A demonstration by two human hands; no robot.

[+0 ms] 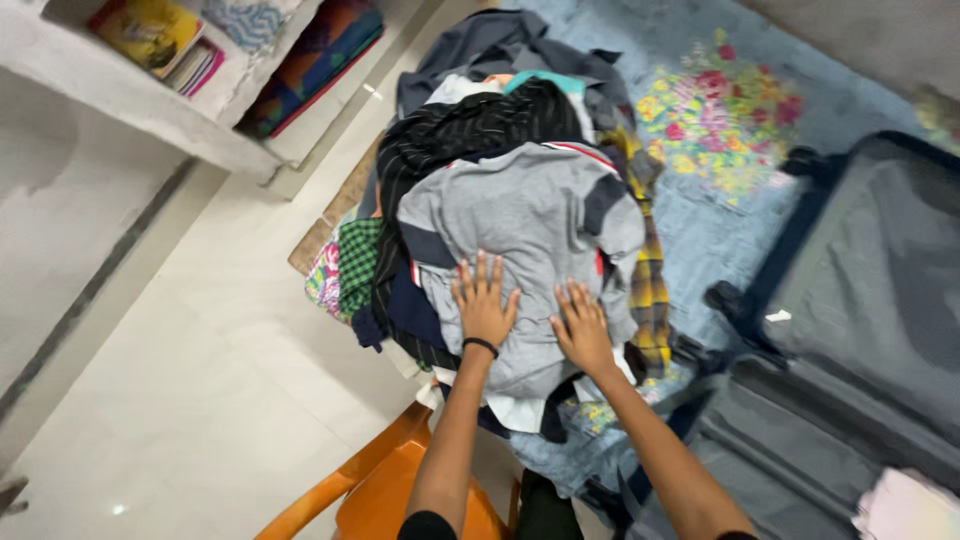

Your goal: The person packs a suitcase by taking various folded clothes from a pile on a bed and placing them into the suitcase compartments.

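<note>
A big pile of clothes (480, 140) lies on a bed, topped by a grey shirt (530, 220) with dark blue panels. My left hand (483, 300), with a black band on its wrist, rests flat on the near part of the grey shirt, fingers spread. My right hand (583, 328) lies flat on the same shirt just to the right, fingers apart. Under the shirt I see a black striped garment (450, 135), a green checked cloth (357, 262) and a yellow plaid cloth (650, 280).
The bed has a blue sheet (700, 200) with a flower print. An open grey suitcase (870, 300) lies at the right, with a pale cloth (910, 505) at its corner. An orange plastic chair (385, 490) stands below. A wall shelf (150, 100) with books is at the upper left.
</note>
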